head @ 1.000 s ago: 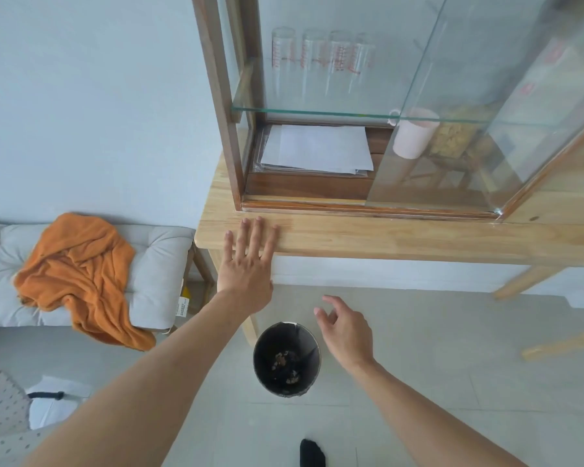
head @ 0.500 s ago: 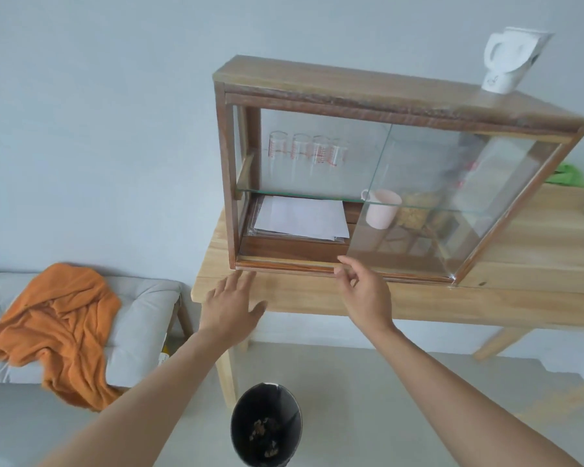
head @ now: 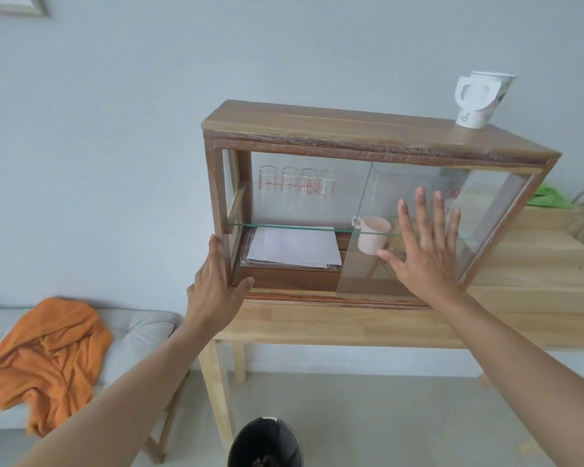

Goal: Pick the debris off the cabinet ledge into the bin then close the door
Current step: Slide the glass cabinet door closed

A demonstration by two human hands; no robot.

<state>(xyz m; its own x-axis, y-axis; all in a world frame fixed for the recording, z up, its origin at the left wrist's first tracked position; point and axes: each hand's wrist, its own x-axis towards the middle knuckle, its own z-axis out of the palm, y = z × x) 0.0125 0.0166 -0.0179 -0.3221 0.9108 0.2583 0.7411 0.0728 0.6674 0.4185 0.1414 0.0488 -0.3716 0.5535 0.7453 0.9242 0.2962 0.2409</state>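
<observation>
A wooden cabinet (head: 351, 129) with sliding glass doors stands on a light wooden table (head: 334, 328). The glass door (head: 418, 183) covers the right half, and the left half stands open. My right hand (head: 422, 247) lies flat on that glass with fingers spread. The cabinet's lower left corner post is under my left hand (head: 213, 291), thumb on the front. The cabinet ledge (head: 294, 294) along the bottom front shows no debris that I can make out. On the floor below stands a black bin (head: 267, 443) with dark bits inside.
Inside the cabinet are several measuring glasses (head: 297, 182), a pink mug (head: 371, 234) and a stack of papers (head: 294, 247). A white kettle (head: 479, 99) stands on top. An orange cloth (head: 48, 358) lies on a grey cushioned bench (head: 139, 335) at left.
My view has tilted up. My right hand rose from the ledge to lie flat on the glass door. My left hand moved from the table edge to the cabinet's left post.
</observation>
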